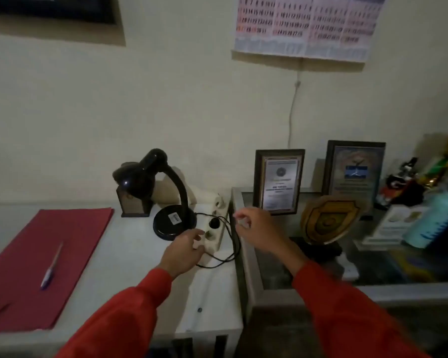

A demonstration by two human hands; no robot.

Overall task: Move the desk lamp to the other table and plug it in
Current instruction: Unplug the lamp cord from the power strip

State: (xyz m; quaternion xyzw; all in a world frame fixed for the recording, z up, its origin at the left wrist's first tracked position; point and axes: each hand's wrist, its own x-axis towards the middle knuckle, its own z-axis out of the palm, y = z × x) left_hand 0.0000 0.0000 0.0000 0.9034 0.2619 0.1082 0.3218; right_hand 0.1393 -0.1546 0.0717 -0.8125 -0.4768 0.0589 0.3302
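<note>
A black gooseneck desk lamp (163, 192) stands on the white table (130, 254) near the wall, its shade unlit. Its black plug (214, 224) sits in a cream power strip (214, 231) beside the lamp's base, and the black cord (223, 257) loops off the strip's near end. My left hand (183, 251) rests on the near end of the strip, fingers spread over it. My right hand (254, 229) hovers just right of the strip, above the table edge, with fingers loosely curled and nothing in them.
A red folder (31, 259) with a pen (51, 267) lies on the white table's left. To the right is a glass-topped table (373, 290) with two framed certificates (278, 180), a shield plaque (329, 219), a teal bottle (429, 223) and figurines. A calendar (308, 24) hangs above.
</note>
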